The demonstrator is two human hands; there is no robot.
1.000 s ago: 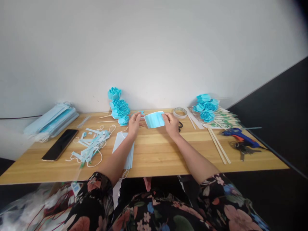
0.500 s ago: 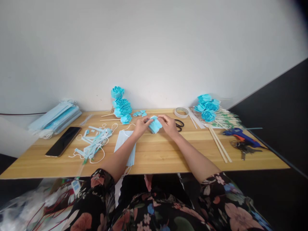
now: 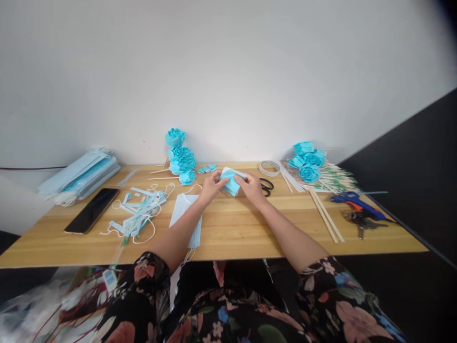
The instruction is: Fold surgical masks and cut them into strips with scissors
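Between my two hands is a folded piece of light blue mask fabric (image 3: pixel 232 182), held up above the middle of the table. My left hand (image 3: pixel 213 186) pinches its left side, thumb on the front. My right hand (image 3: pixel 252 186) grips the right side in the same way, fingers partly hidden behind it. Just right of my right hand lie scissors with black handles (image 3: pixel 267 186), their blades out of sight. A blue face mask (image 3: pixel 185 214) lies flat under my left forearm. Small cut blue pieces (image 3: pixel 207 168) rest behind my left hand.
Blue fabric flowers on sticks stand at the back left (image 3: pixel 182 159) and back right (image 3: pixel 309 161). Left are a mask stack (image 3: pixel 80 176), a phone (image 3: pixel 92 210) and cut strips (image 3: pixel 143 209). A tape roll (image 3: pixel 269 168), wooden sticks (image 3: pixel 325 214), a glue gun (image 3: pixel 357 204) and keys (image 3: pixel 362 222) lie right.
The fabric piece has been turned and spread wider between my fingers, showing a paler upper edge. Both hands have shifted slightly around it and keep hold.
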